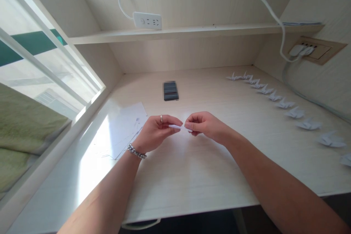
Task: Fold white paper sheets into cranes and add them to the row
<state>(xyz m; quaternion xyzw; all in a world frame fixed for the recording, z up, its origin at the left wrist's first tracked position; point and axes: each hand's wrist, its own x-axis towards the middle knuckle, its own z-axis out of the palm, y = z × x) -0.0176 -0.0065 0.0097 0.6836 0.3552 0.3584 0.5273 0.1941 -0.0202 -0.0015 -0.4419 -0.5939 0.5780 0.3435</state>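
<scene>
Low over the middle of the desk, my left hand (156, 131) and my right hand (205, 126) face each other with fingertips close together. A small piece of white folded paper (174, 127) shows between my left thumb and fingers. My right hand is closed in a pinch, with a bit of white paper at its fingertips too. Most of the paper is hidden by the fingers, so its folded shape is unclear. Left of my left hand lies white sheet paper (126, 117), partly in bright sunlight.
Several white paper cranes (285, 104) stand in a row along the desk's right side. A dark rectangular object (170, 90), blurred out, lies behind my hands. A power strip (148, 20) hangs at the shelf (192, 33). A white cable (274, 16) runs to the wall socket (320, 52).
</scene>
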